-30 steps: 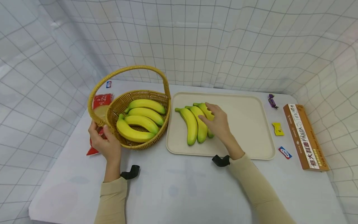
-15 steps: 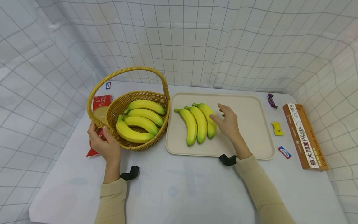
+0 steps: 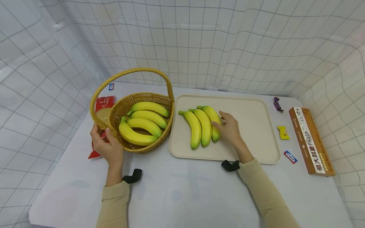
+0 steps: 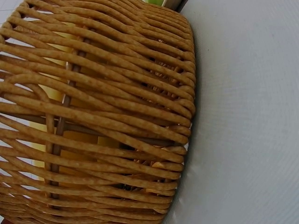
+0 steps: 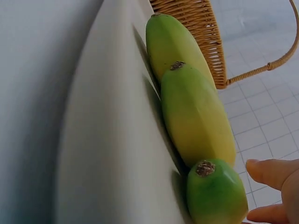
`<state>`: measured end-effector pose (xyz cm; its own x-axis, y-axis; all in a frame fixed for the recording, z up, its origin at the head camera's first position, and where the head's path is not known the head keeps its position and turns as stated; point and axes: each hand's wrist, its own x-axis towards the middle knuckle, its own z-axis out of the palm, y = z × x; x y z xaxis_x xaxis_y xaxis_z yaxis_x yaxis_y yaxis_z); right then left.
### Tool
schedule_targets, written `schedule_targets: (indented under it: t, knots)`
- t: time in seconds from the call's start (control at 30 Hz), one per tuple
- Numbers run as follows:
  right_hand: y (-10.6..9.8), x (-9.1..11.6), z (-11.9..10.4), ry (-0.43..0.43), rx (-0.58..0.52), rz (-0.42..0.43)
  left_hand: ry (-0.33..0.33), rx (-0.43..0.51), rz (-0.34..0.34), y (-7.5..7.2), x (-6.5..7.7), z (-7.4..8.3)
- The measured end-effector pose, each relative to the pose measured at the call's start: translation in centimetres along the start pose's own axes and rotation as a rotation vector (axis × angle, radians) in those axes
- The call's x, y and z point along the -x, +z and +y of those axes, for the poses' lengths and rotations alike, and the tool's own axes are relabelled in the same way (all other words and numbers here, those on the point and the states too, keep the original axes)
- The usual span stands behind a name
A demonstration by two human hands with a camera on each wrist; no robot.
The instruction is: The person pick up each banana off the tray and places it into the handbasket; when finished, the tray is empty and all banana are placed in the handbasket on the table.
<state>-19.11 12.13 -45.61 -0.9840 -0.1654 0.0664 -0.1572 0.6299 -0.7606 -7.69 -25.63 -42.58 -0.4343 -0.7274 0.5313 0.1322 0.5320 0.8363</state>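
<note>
Head view bright, evenly diffuse, faint soft shadows on the surface [image 3: 176, 183]. Wrist views dimmer, greyer. Left: basket [image 4: 117, 109] weave fairly crisp, interior dark. Right: tray [image 5: 100, 140] edge blurred, bananas [image 5: 196, 116] sharper, casting soft shadows.

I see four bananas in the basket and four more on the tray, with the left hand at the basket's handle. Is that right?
Not quite: the tray holds three bananas, not four, as the head view shows. The rest stands: four show in the basket, and the left hand is at its handle.
</note>
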Motion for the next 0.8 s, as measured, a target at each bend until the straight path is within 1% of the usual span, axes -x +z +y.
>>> schedule_targets:
  t: [0.13, 0.3, 0.4, 0.53, 0.67, 0.73, 0.8]
  knots:
    - [0.5, 0.0, 0.2, 0.014, 0.01, -0.035, -0.004, -0.011, -0.005, 0.0, 0.0, -0.2]
    - [0.9, 0.0, 0.2, 0.014, 0.032, -0.036, -0.009, -0.022, -0.01, 0.0, -0.1, -0.7]
    - [1.0, 0.0, 0.3, 0.021, 0.037, -0.027, -0.01, -0.016, -0.011, -0.1, 0.0, -0.3]
    - [1.1, 0.0, 0.4, 0.05, 0.043, 0.022, -0.001, -0.002, -0.008, -0.1, 0.0, 0.0]
    - [0.7, -0.1, 0.3, 0.086, 0.038, 0.105, 0.005, -0.001, -0.004, 0.0, -0.1, -0.9]
    - [0.3, 0.0, -0.1, 0.088, 0.035, 0.138, 0.009, 0.003, -0.004, 0.0, -0.1, -1.1]
    - [-0.2, 0.1, -0.7, 0.07, 0.037, 0.167, 0.015, 0.011, -0.005, 0.0, -0.1, -1.3]
